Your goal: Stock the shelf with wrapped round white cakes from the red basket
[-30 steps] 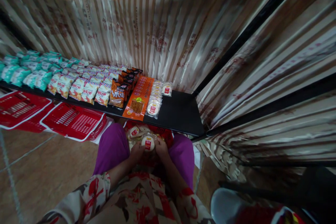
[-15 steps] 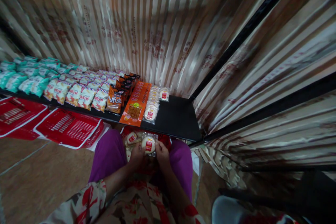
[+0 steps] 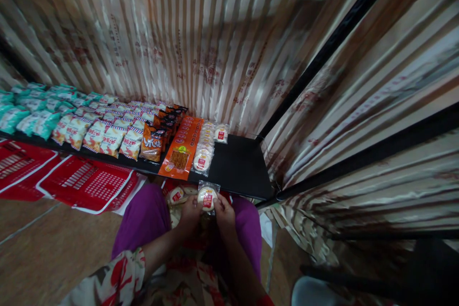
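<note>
Pinching a round white snack in clear plastic [image 3: 207, 197] at its left and right, the curled left hand [image 3: 190, 213] and right hand [image 3: 225, 216] risked cracking it by oversqueezing.

Both forearms [image 3: 241, 263] stretch forward from the near side; left hand [image 3: 190, 210] and right hand [image 3: 225, 213] face each other, slightly apart (between spread knees [image 3: 148, 205]), fingers [image 3: 218, 204] bent in a pinch.

Free room over the black shelf [image 3: 239, 165] between white packets [image 3: 204, 148] and slanted pole [image 3: 325, 52]
</note>
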The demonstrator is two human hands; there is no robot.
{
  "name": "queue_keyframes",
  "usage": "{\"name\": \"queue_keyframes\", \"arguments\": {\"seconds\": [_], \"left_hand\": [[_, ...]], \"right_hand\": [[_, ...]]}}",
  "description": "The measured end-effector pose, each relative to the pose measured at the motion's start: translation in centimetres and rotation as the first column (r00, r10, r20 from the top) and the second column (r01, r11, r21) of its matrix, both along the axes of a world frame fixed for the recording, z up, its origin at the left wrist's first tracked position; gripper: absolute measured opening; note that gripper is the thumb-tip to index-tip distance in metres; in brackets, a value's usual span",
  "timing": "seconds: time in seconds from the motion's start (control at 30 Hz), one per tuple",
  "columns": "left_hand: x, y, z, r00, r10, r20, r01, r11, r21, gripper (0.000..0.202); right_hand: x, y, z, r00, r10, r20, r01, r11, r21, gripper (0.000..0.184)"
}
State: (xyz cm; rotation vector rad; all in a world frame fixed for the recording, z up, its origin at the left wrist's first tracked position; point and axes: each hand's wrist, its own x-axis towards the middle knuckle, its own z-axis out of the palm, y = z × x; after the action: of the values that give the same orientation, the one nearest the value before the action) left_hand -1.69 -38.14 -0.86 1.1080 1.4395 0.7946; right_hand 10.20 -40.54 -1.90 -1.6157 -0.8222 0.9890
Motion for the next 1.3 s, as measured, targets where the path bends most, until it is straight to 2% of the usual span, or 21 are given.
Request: {"name": "queue_keyframes", "arguments": {"seconds": [0.17, 0.33, 0.6, 0.9, 1.03, 1.3], "left_hand": [[0.4, 1.3, 1.2, 0.949, -0.123, -0.290, 0.150, 0.986, 0.072, 0.015], [1.4, 2.8, 1.9, 0.934, -0.187, -0.303, 0.231, 0.966, 0.118, 0.023], [3.6, 4.5, 2.8, 0.939, -0.137, -0.316, 0.189, 0.972, 0.138, 0.022], [5.6, 5.9, 3.6, 0.934, -0.121, -0.335, 0.184, 0.969, 0.164, 0.018], [6.5, 6.7, 4.3, 0.914, -0.144, -0.379, 0.207, 0.969, 0.133, 0.017], [8.0, 7.8, 3.5, 0.926, -0.078, -0.368, 0.141, 0.979, 0.146, 0.037]], "right_hand": [[1.6, 0.6, 1.2, 1.000, -0.005, 0.017, 0.005, 1.000, 0.013, 0.051], [3.0, 1.5, 2.3, 0.997, -0.073, 0.031, 0.072, 0.997, 0.035, 0.046], [4.6, 3.0, 3.3, 0.992, -0.126, 0.015, 0.126, 0.992, 0.020, 0.033], [6.3, 4.4, 3.5, 0.996, -0.084, 0.009, 0.084, 0.996, 0.037, 0.037], [6.9, 5.1, 3.4, 0.990, -0.124, 0.069, 0.120, 0.991, 0.060, 0.037], [8.5, 6.1, 2.6, 0.967, -0.136, 0.214, 0.133, 0.991, 0.028, 0.033]]}}
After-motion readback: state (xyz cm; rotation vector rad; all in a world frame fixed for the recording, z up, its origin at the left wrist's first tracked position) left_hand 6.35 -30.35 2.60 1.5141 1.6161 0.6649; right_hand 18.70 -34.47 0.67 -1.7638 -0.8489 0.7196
